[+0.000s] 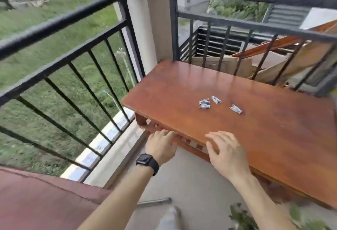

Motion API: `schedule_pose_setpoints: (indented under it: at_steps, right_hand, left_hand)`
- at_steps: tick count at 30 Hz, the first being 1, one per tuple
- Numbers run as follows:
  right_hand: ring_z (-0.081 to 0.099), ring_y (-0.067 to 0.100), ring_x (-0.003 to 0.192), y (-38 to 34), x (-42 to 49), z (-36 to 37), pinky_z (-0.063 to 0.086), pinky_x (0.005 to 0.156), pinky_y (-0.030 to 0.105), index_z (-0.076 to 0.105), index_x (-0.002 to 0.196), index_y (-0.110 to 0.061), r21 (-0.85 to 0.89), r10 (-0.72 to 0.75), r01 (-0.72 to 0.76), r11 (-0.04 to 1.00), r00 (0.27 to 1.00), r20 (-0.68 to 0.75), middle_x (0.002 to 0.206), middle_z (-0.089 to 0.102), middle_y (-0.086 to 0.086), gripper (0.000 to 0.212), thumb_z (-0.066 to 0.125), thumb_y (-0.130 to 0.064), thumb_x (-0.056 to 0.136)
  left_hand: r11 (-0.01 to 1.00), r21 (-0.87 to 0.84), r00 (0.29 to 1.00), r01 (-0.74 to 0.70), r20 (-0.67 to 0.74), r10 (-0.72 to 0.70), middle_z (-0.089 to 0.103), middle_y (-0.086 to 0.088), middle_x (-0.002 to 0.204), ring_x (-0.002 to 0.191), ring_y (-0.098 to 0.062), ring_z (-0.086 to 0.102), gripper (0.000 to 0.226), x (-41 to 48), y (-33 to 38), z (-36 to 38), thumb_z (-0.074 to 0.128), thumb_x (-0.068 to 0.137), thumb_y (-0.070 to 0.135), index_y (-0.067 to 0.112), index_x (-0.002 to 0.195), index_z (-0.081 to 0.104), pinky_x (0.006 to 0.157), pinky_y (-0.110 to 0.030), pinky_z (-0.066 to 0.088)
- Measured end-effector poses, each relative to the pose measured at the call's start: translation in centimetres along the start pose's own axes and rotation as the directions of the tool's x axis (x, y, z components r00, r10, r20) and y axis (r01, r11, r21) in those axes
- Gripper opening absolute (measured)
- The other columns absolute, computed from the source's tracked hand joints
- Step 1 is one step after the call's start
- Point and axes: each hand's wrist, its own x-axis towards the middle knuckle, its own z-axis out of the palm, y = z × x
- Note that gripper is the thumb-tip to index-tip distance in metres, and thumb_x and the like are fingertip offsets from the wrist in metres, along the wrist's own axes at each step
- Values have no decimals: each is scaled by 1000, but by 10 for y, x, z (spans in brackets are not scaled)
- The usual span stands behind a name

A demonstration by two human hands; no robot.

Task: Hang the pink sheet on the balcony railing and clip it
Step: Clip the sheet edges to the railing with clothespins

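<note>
Clips point(204, 104), pale and small, lie loose on the red-brown wooden counter point(273, 138): a small cluster, one just right of it, and another a little farther right. None is on the sheet.

Dark pink sheet point(36, 202) fills the lower left corner, in front of the lower bars of the black railing point(60, 21). It is blurred, and I cannot tell whether it hangs over the top rail there. It is well apart from the clips.

Both arms reach forward to the counter's near edge. The left grip point(161, 144), with a black watch point(147, 161) on its wrist, is at the left end of that edge, its fingers loosely stretched against the frame under the top, red nails showing; it holds nothing. The right grip point(226, 151) rests on the edge itself, fingers spread and slightly bent over the top, wide and holding nothing. The two are near each other, not touching, and both are short of the clips.

The counter stands in the balcony corner, against the railing's right run and near a pale pillar point(145, 19). Flattened cardboard point(228, 65) shows behind the bars. Grass point(45, 65) lies below, beyond the left run. A green plant point(240, 217) is blurred at the bottom edge, above the grey floor point(191, 184).
</note>
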Motion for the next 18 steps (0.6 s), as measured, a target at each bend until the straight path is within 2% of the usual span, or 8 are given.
schedule_pose_setpoints:
  at_steps: [6, 12, 18]
  right_hand:
    - [49, 14, 126, 74, 47, 39, 36, 108, 27, 66, 124, -24, -42, 161, -156, 987, 975, 152, 127, 66, -11, 31, 54, -31, 97]
    - [48, 11, 126, 133, 123, 73, 43, 103, 30, 63, 128, -29, -62, 301, -295, 953, 927, 224, 130, 63, -15, 32, 52, -32, 98]
    - [46, 10, 129, 167, 196, 106, 39, 107, 26, 55, 135, -30, -97, 317, -303, 948, 878, 359, 137, 57, -16, 36, 47, -32, 100]
  left_hand:
    - [997, -27, 984, -74, 163, 77, 58, 1, 131, 123, -25, 51, 45, 112, 35, 33, 46, 90, 32, 33, 135, 53, 100, -39, 41]
    - [996, -31, 954, -89, 286, 94, 55, -3, 135, 125, -26, 50, 46, 238, 48, 67, 47, 90, 32, 33, 136, 51, 101, -40, 39]
    - [999, -33, 930, -28, 365, 38, 51, -6, 134, 121, -28, 51, 49, 322, 53, 99, 49, 88, 31, 26, 137, 46, 93, -41, 44]
